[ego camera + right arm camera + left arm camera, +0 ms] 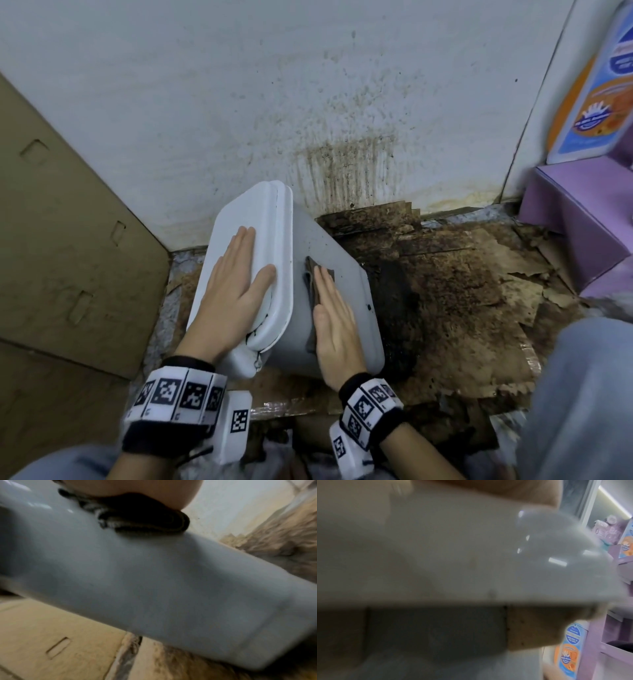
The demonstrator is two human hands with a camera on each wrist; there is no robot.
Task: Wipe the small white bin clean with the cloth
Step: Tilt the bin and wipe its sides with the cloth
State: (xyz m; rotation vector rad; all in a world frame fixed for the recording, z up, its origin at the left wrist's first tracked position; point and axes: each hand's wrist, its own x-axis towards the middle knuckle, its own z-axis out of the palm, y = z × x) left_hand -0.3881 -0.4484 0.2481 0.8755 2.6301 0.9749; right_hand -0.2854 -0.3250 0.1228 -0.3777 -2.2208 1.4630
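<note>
One small white bin lies tipped on its side on stained cardboard by the wall. Our left hand rests flat, fingers straight, on its lid. Our right hand presses the dark cloth flat against the bin's side, fingers extended.

Dim, flat light on your head view; both of your wrist views are soft with blur.

Your head camera is sharp in the middle, but straight lines bow toward its edges and the lower corners smear. A soft shadow lies on the floor right of the bin. Your left wrist view is close-up blur, with small glare patches on the bin lid and a bright strip light at the top right corner. Your right wrist view keeps only the cloth roughly readable.
</note>
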